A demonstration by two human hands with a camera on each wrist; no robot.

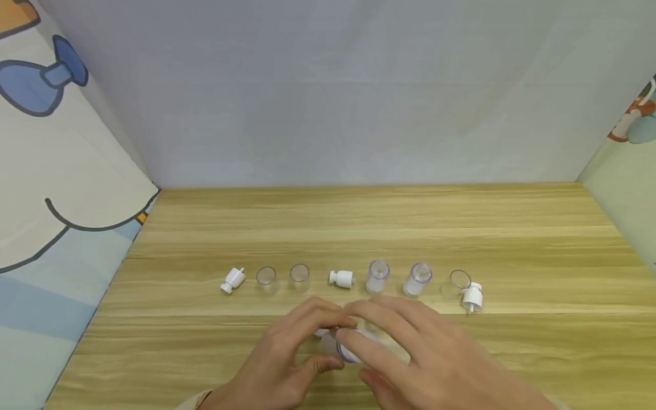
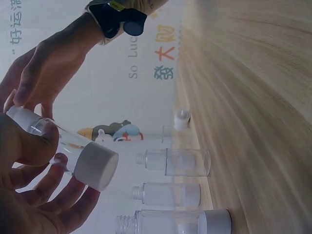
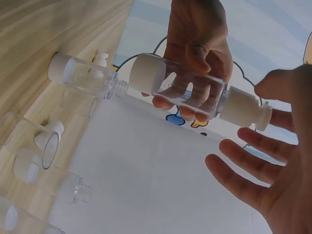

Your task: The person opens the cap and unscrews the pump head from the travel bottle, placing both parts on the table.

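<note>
My left hand grips a clear bottle with a white base, its fingers wrapped round the body. A white pump top sits at the bottle's neck. My right hand has its thumb and forefinger on either side of the pump's end, pinching it, while the other fingers spread loosely. In the left wrist view the bottle is held tilted above the table, its white base toward the camera. From the head view, the fingers cover much of the bottle.
Behind the hands, a row on the wooden table holds white pump tops, clear open cups and clear threaded bottles. One pump top lies by a cup at the right. A pale backdrop stands behind.
</note>
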